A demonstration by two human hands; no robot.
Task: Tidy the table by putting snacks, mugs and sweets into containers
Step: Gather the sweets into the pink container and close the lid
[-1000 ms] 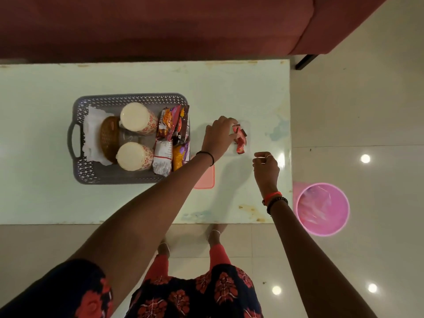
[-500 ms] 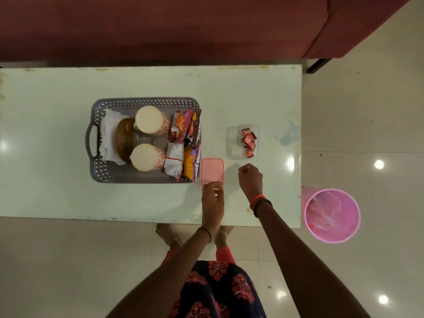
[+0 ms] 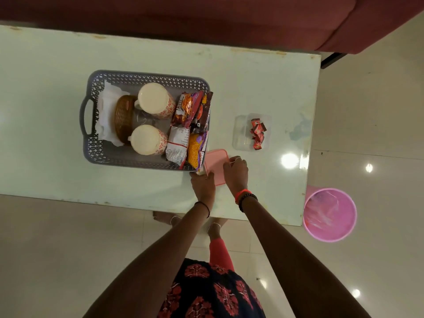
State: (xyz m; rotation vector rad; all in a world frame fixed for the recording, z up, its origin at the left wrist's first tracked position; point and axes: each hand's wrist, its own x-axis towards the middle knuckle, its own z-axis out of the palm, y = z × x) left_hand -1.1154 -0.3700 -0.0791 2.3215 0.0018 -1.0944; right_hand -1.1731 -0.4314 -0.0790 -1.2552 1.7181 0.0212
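1. Now the left hand pinches the lower-left edge of the pink lid at centre frame, and the right hand curls over its right edge.
2. A second ago the left hand was dropping sweets into the clear box, right of centre, while the right hand sat idle on the surface.
3. Mugs and snacks sit in the basket, centre left.
4. Sorting looks finished; capping the box likely remains.

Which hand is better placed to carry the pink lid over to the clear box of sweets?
The right hand, probably: it holds the pink lid on the side nearer the clear box.
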